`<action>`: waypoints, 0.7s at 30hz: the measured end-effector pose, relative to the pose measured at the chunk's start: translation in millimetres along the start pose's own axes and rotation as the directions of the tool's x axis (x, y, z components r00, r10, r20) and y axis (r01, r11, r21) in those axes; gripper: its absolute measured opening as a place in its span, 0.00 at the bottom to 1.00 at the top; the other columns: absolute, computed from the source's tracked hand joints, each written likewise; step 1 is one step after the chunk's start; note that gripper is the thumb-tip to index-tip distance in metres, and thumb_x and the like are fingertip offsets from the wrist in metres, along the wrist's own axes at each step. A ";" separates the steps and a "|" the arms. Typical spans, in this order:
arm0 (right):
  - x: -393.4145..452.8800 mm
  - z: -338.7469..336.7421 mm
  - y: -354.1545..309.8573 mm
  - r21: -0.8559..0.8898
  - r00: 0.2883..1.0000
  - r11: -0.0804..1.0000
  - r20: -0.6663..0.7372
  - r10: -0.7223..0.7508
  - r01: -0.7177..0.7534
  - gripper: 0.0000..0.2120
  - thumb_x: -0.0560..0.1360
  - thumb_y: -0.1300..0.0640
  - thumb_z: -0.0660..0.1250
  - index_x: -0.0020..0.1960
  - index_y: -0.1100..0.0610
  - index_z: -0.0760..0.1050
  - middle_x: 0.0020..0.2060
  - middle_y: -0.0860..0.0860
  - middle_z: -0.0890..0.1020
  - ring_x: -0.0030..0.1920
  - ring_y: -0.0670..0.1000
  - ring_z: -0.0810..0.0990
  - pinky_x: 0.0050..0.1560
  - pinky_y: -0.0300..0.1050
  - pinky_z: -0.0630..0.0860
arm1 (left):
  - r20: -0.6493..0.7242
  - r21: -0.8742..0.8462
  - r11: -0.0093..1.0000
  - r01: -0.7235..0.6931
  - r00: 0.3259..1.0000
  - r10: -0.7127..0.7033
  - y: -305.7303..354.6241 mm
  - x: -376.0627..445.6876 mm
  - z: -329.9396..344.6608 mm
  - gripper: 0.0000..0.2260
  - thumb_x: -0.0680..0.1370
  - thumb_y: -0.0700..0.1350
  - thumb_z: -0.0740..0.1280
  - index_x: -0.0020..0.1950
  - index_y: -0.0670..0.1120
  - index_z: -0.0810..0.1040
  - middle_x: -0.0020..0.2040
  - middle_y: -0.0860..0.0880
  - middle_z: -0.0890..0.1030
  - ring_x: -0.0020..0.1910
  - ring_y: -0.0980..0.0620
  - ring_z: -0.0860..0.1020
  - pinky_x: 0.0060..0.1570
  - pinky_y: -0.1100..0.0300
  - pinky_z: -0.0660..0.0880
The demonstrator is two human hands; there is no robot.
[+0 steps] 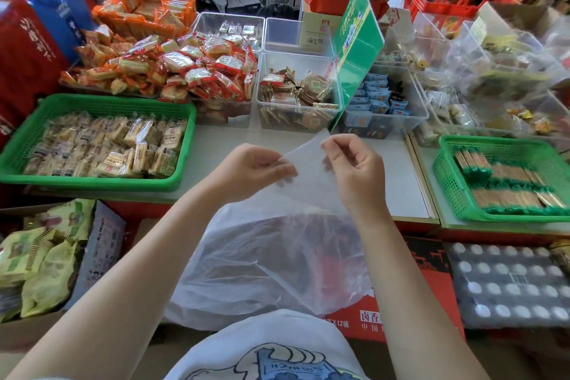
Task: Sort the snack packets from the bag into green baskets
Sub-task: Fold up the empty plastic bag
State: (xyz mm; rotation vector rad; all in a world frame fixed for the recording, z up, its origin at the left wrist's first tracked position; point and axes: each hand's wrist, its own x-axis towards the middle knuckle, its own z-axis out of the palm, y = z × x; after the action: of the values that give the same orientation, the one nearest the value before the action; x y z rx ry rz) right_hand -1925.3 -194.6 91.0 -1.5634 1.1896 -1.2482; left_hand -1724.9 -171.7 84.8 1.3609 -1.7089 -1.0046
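A large clear plastic bag (271, 262) hangs in front of me with dark red snack packets dimly visible inside. My left hand (246, 170) and my right hand (354, 170) each pinch the bag's upper edge and hold it up over the table. One green basket (18, 145) at the left is packed with beige snack packets. Another green basket (447, 182) at the right holds rows of brown packets with green ends.
Clear plastic bins (296, 120) of wrapped sweets and heaps of orange and red packets (172, 68) fill the back of the table (398, 182). A green sign (357, 49) stands among the bins. Boxes of goods sit below the table's front edge.
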 end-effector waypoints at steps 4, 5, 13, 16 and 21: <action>4.9 -4.3 2.9 0.034 0.991 0.999 -0.135 0.020 -0.015 0.07 0.83 0.59 0.63 0.50 0.59 0.78 0.35 0.51 0.81 0.36 0.46 0.79 0.43 0.43 0.78 | 0.120 0.150 0.986 0.078 0.988 -0.096 -16.0 -2.0 -7.9 0.01 0.75 0.49 0.74 0.46 0.54 0.86 0.41 0.57 0.86 0.43 0.59 0.83 0.47 0.66 0.76; 6.9 -5.8 2.9 0.035 0.986 0.999 -0.163 0.016 -0.010 0.07 0.83 0.59 0.63 0.50 0.60 0.78 0.35 0.51 0.80 0.36 0.46 0.79 0.43 0.42 0.78 | 0.142 0.191 0.976 0.107 0.980 -0.136 -21.7 -2.0 -9.3 0.01 0.75 0.49 0.75 0.45 0.54 0.86 0.42 0.57 0.86 0.44 0.59 0.83 0.49 0.65 0.76; 24.7 -17.8 20.3 -0.006 0.946 0.999 -0.324 0.028 -0.032 0.07 0.83 0.57 0.63 0.50 0.57 0.77 0.33 0.49 0.80 0.35 0.47 0.78 0.42 0.43 0.77 | 0.074 0.258 0.935 0.244 0.960 -0.271 -47.0 -1.7 -12.6 0.08 0.73 0.51 0.76 0.48 0.49 0.88 0.43 0.51 0.87 0.45 0.50 0.83 0.48 0.57 0.76; 29.8 -24.2 27.4 -0.016 0.914 0.999 -0.405 0.028 -0.037 0.06 0.83 0.57 0.63 0.49 0.57 0.76 0.34 0.51 0.78 0.33 0.45 0.75 0.39 0.38 0.74 | 0.067 0.289 0.911 0.294 0.943 -0.326 -56.6 0.7 -14.7 0.10 0.72 0.53 0.77 0.47 0.48 0.87 0.41 0.51 0.86 0.41 0.51 0.81 0.45 0.57 0.75; 38.7 -15.9 36.7 -0.111 0.960 0.990 -0.276 0.053 -0.087 0.06 0.83 0.56 0.63 0.48 0.53 0.75 0.33 0.49 0.76 0.33 0.45 0.72 0.36 0.41 0.70 | 0.073 0.441 0.861 0.252 0.946 -0.315 -65.0 7.1 -15.8 0.10 0.71 0.52 0.78 0.49 0.51 0.84 0.51 0.50 0.82 0.53 0.50 0.78 0.56 0.57 0.73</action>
State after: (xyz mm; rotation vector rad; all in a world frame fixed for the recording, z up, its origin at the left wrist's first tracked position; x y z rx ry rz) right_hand -1944.9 -241.5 68.4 -1.4531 1.5080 -1.3989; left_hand -1684.9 -189.8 33.8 1.9106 -1.9529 -0.9351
